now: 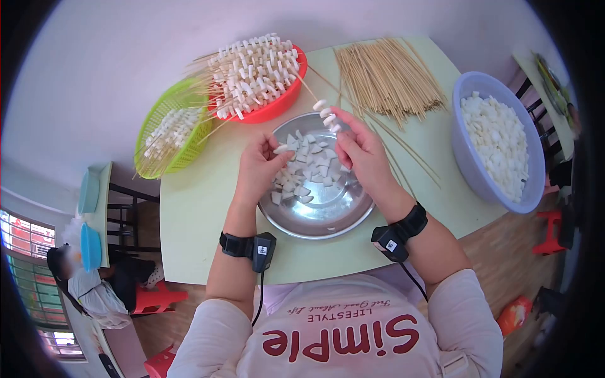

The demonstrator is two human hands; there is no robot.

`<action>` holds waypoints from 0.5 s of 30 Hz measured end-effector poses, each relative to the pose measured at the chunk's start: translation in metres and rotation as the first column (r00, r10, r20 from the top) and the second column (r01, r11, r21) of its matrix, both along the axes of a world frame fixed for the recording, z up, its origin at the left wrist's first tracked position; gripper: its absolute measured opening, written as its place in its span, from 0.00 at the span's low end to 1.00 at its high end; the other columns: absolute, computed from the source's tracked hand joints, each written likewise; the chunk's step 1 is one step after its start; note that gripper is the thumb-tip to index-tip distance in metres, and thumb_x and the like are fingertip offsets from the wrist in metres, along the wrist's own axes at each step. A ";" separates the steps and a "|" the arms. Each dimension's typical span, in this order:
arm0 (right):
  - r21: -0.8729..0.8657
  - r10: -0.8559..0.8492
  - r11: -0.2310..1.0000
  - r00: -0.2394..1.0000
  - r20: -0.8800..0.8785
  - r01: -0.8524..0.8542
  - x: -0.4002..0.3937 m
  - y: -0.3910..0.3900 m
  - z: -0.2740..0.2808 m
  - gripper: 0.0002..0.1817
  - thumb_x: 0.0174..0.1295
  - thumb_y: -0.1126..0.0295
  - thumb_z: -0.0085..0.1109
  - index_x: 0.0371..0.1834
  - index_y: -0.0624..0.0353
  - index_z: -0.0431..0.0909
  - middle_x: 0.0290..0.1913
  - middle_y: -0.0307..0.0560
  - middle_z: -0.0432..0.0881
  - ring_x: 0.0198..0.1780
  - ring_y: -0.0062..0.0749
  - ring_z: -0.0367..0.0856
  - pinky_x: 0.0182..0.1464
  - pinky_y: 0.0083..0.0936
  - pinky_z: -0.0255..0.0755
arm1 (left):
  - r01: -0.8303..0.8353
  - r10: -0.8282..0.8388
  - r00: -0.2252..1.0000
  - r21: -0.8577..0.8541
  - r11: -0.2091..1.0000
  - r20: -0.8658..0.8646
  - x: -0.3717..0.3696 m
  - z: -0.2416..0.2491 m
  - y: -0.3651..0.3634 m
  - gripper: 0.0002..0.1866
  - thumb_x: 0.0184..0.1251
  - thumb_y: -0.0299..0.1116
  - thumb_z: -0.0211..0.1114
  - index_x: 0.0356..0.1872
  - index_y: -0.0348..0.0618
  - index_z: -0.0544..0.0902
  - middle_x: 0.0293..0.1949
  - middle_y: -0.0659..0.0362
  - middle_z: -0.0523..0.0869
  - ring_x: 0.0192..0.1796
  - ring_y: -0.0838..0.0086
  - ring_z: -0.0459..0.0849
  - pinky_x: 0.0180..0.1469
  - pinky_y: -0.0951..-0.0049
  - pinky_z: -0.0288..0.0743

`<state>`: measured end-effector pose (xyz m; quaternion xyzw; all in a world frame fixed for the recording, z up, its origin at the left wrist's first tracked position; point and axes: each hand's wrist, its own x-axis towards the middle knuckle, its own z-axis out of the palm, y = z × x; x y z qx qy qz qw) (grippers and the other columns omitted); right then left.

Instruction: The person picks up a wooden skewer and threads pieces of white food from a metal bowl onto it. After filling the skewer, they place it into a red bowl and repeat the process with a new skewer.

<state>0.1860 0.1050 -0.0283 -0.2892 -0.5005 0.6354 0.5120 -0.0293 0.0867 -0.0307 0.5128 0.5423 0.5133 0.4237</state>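
Over a round metal bowl (302,223), my right hand (368,157) grips a bamboo skewer (308,87) threaded with several white food pieces (326,115). The skewer's bare length points up and left, away from me. My left hand (258,167) is closed in a pinch on a white piece (281,149) at the bowl's left rim, apart from the skewer. Loose, flat white chunks (309,160) lie in the bowl below both hands. Part of the skewer's near end is hidden by my right fingers.
A red basin (287,101) heaped with loaded skewers (252,72) stands at the back left, beside a green basket (183,157) holding more. Bare bamboo sticks (391,79) lie at the back right. A purple tub (463,154) of white chunks stands on the right. A person (94,286) sits far left.
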 end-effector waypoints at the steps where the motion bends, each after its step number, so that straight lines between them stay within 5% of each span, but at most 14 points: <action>1: 0.022 -0.037 0.999 0.999 -0.031 0.038 0.001 0.002 -0.002 0.23 0.69 0.77 0.45 0.68 0.59 0.65 0.22 0.32 0.68 0.21 0.12 0.62 0.23 0.13 0.58 | 0.077 -0.079 0.987 -0.024 0.997 -0.139 0.000 -0.001 0.001 0.13 0.54 0.22 0.71 0.33 0.41 0.72 0.31 0.65 0.78 0.32 0.83 0.78 0.35 0.81 0.74; 3: 0.045 -0.077 0.996 0.996 -0.053 0.079 0.005 0.005 -0.003 0.23 0.69 0.77 0.45 0.68 0.59 0.65 0.22 0.32 0.68 0.21 0.12 0.62 0.23 0.13 0.58 | 0.153 -0.162 0.951 -0.055 0.987 -0.264 0.006 -0.001 0.000 0.13 0.55 0.23 0.71 0.35 0.42 0.74 0.33 0.64 0.78 0.31 0.82 0.78 0.35 0.80 0.76; 5: -0.055 -0.135 0.990 0.982 -0.132 0.128 0.006 0.007 -0.003 0.23 0.70 0.74 0.45 0.68 0.58 0.65 0.22 0.32 0.66 0.22 0.13 0.61 0.24 0.13 0.56 | 0.232 -0.230 0.642 -0.101 0.968 -0.732 0.026 0.022 -0.007 0.13 0.53 0.28 0.72 0.39 0.41 0.79 0.34 0.61 0.78 0.36 0.74 0.80 0.40 0.74 0.76; 6: -0.056 -0.133 0.990 0.983 -0.129 0.126 0.006 0.008 -0.004 0.23 0.70 0.74 0.45 0.68 0.58 0.65 0.22 0.32 0.66 0.22 0.13 0.61 0.24 0.13 0.56 | 0.284 -0.244 0.613 -0.079 0.956 -0.752 0.030 0.019 -0.005 0.16 0.53 0.33 0.72 0.43 0.43 0.81 0.37 0.56 0.79 0.41 0.64 0.80 0.43 0.67 0.75; 10: -0.132 -0.127 0.986 0.967 -0.221 0.099 0.007 0.010 -0.006 0.23 0.69 0.75 0.47 0.68 0.59 0.64 0.22 0.33 0.68 0.21 0.13 0.61 0.23 0.13 0.56 | 0.481 -0.302 0.407 -0.079 0.873 -0.862 0.061 0.016 0.013 0.15 0.54 0.36 0.69 0.42 0.42 0.81 0.40 0.52 0.81 0.44 0.56 0.81 0.46 0.60 0.75; 13: -0.117 -0.115 0.989 0.972 -0.205 0.092 0.007 0.008 -0.003 0.24 0.69 0.74 0.47 0.68 0.59 0.64 0.22 0.33 0.68 0.21 0.13 0.61 0.23 0.12 0.56 | 0.458 -0.324 0.260 -0.179 0.871 -0.909 0.082 0.019 0.021 0.15 0.51 0.33 0.70 0.40 0.41 0.81 0.39 0.52 0.82 0.44 0.56 0.82 0.46 0.60 0.76; 15: -0.113 -0.109 0.990 0.973 -0.204 0.087 0.008 0.007 -0.002 0.24 0.69 0.74 0.47 0.68 0.59 0.64 0.22 0.33 0.67 0.21 0.13 0.61 0.23 0.12 0.56 | 0.478 -0.331 0.299 -0.159 0.864 -0.895 0.082 0.007 0.027 0.15 0.49 0.31 0.71 0.39 0.41 0.81 0.39 0.51 0.82 0.44 0.56 0.82 0.47 0.60 0.76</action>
